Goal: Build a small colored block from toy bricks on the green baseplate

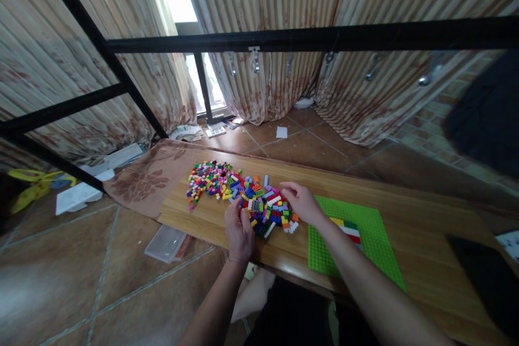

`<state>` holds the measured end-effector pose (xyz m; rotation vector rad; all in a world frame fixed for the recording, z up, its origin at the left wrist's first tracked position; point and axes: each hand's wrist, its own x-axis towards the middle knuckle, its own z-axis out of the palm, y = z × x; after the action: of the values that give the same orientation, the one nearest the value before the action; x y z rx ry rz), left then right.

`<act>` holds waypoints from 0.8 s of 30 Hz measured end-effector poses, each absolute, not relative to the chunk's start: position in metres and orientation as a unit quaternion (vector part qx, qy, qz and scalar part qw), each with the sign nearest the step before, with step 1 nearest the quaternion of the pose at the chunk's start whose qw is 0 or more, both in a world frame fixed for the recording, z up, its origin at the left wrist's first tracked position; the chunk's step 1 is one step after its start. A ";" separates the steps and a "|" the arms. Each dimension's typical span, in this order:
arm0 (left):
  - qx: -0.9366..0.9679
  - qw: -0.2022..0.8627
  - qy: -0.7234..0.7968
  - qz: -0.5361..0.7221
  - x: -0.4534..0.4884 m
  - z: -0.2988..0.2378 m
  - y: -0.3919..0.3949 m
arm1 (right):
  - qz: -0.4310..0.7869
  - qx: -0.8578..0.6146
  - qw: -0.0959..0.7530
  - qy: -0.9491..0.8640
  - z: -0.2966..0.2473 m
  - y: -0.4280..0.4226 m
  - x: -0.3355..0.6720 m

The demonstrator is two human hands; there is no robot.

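- Clear plastic box (166, 242) lay on the floor beyond the near left corner of the wooden tabletop (413, 211); use could not be told.
- Patterned brown cloth (141, 175) showed past the tabletop's left edge.
- Small toy bricks (206, 179), mixed colours, lay loose toward the left edge. Mostly smaller than their neighbours, so perhaps sorted by size.
- Left hand (240, 230) reached in over the near edge, fingers bent at the near left side of the larger heap. Posture suited sifting or steadying; whether a brick was pinched, could not tell.
- Larger toy bricks (272, 211) lay heaped between the two hands, around mid-tabletop, running close to the near edge. Probably kept there for easy reach from both sides.
- Right hand (302, 200) was at the heap's right side, nearer the far edge, fingers curled inward. Fingertips partly hidden; grasp could not be told.
- Green studded baseplate (379, 243) lay flat right of the heap, by the near edge, partly under the right forearm. Likely set close to spare reaching.
- Rows of coloured bricks (352, 231), yellow, green, white and red among them, sat on the baseplate, partly masked by that forearm.
- Dark flat object (486, 275) lay toward the right edge, apart from the bricks.
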<state>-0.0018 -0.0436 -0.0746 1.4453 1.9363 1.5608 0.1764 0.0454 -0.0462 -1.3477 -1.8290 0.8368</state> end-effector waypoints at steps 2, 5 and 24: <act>0.497 0.134 0.669 0.536 -0.002 -0.075 -0.043 | 0.306 -0.532 0.363 -0.701 -0.045 0.042 0.181; 0.495 0.133 0.676 0.530 -0.003 -0.077 -0.043 | 0.279 -0.544 0.357 -0.706 -0.042 0.032 0.188; 0.542 0.086 0.623 0.557 -0.003 -0.079 -0.049 | 0.049 -0.610 0.268 -0.744 -0.062 -0.054 0.163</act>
<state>-0.0032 -0.0492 -0.0795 1.6153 1.8573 1.6598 0.1626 -0.0535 -0.0621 -1.6446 -2.0082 0.1334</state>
